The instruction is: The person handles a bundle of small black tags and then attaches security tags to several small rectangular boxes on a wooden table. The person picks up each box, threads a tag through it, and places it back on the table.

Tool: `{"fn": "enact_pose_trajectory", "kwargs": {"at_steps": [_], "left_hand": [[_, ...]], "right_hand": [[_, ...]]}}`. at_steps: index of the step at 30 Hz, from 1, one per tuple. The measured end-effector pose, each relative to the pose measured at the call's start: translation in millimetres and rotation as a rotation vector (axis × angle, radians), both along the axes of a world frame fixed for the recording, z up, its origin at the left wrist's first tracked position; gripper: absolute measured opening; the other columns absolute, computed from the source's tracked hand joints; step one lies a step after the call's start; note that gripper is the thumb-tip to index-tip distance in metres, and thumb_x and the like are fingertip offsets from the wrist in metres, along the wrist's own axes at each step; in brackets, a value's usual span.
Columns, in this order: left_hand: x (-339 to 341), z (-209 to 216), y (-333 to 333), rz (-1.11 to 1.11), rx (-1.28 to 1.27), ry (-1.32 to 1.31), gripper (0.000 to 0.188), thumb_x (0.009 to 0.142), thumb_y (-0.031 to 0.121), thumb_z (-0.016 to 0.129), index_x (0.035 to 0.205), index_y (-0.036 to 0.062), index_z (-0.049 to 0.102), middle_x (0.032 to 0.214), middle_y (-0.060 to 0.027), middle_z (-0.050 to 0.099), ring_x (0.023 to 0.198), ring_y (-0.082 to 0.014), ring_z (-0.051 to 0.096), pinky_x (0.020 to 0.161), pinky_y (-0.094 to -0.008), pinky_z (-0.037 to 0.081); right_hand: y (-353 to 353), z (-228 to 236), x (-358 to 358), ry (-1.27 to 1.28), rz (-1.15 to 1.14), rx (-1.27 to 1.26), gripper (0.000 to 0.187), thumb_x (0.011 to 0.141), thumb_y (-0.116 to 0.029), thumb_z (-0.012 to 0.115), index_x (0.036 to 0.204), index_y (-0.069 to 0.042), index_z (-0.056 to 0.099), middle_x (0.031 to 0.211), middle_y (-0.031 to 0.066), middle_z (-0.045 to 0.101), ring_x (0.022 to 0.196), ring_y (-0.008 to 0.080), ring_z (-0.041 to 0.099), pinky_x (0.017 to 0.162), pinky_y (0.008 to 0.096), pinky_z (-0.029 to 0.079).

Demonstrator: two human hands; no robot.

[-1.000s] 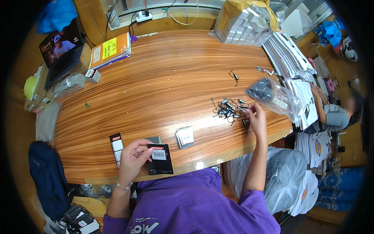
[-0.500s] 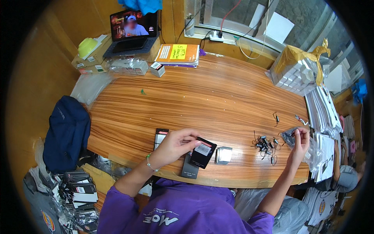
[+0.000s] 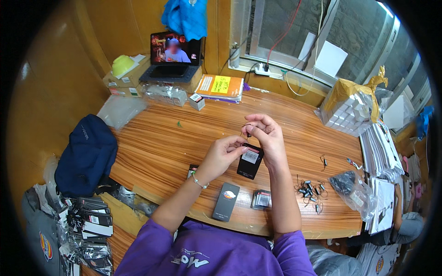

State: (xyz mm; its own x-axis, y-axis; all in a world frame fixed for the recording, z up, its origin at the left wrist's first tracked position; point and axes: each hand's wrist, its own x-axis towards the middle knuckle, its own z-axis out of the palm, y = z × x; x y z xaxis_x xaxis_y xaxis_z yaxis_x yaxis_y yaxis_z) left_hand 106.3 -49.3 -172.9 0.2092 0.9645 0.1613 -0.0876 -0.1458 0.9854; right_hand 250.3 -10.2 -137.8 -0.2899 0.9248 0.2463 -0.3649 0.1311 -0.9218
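Two bare hands work above a wood-grained worktop (image 3: 156, 147), with one black hang tag (image 3: 249, 163) held between them. The left hand (image 3: 220, 158) has its grip closed, thumb and fingers pinching the tag's upper left edge. The right hand (image 3: 269, 141) pinches one thin black cord (image 3: 249, 134) just above the tag.

Counted from the held tag: one dark grey tag (image 3: 225, 202) lies flat, nearer the wearer and to the left; one stack of barcoded tags (image 3: 261, 200) sits nearer and slightly right; one loose cord (image 3: 324, 161) and one pair of pliers (image 3: 354, 163) lie well to the right. A tangled cord pile (image 3: 311, 190), also to the right, is too jumbled to count.

Fingers cover the held tag's top, so whether the cord passes through it cannot be told. Left of it, another tag (image 3: 191, 170) is mostly hidden by the left wrist.

The right forearm stands between the held tag and the pile. Beyond that pile is a clear plastic bag (image 3: 363, 200) with dark contents. Farther off, left of the tag, are an orange notebook (image 3: 232, 87) and a small box (image 3: 197, 102).
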Motion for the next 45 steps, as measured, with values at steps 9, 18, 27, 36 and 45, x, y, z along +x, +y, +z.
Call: {"fn": "enact_pose_trajectory", "kwargs": {"at_steps": [9,18,27,36,45], "left_hand": [[-11,17,-11,0.302,0.267,0.274,0.015,0.08,0.003,0.061,0.094,-0.0027,0.06,0.111,-0.0086,0.052,0.079,-0.0104,0.058,0.066,-0.0209,0.049],[1,6,-6,0.219,0.137,0.134,0.016,0.079,0.002,0.063,0.093,-0.0038,0.06,0.088,-0.0045,0.059,0.071,-0.0074,0.058,0.06,-0.0189,0.047],[-4,5,-12,0.21,0.144,0.299,0.014,0.079,0.003,0.064,0.091,-0.0037,0.061,0.085,-0.005,0.059,0.071,-0.0079,0.057,0.061,-0.0193,0.046],[-17,-12,9,0.441,0.269,0.136,0.017,0.08,-0.002,0.06,0.097,-0.0036,0.059,0.088,-0.0054,0.06,0.075,-0.0076,0.058,0.064,-0.019,0.047],[-24,1,11,0.488,0.178,0.069,0.019,0.081,-0.003,0.059,0.1,-0.005,0.056,0.087,-0.0067,0.061,0.072,-0.0067,0.057,0.066,-0.0177,0.047]], "right_hand": [[14,-19,-7,0.214,0.061,-0.193,0.016,0.08,-0.002,0.06,0.096,0.0,0.058,0.089,0.0138,0.065,0.085,0.0152,0.062,0.078,0.0234,0.046],[17,-18,0,0.235,0.124,-0.226,0.016,0.078,0.001,0.06,0.093,-0.001,0.056,0.088,0.0151,0.065,0.082,0.0169,0.062,0.075,0.0264,0.049],[39,-17,38,0.549,-0.107,-0.234,0.013,0.082,-0.001,0.056,0.094,-0.004,0.052,0.089,0.0125,0.062,0.081,0.0187,0.06,0.08,0.031,0.048],[32,-7,41,0.322,-0.122,-0.022,0.013,0.083,0.0,0.055,0.095,-0.002,0.052,0.083,0.0102,0.062,0.079,0.0165,0.059,0.078,0.0303,0.048],[7,-24,-15,-0.27,-0.122,0.211,0.009,0.08,0.004,0.055,0.09,0.004,0.055,0.077,0.0092,0.064,0.074,0.014,0.063,0.066,0.0262,0.051]]}}
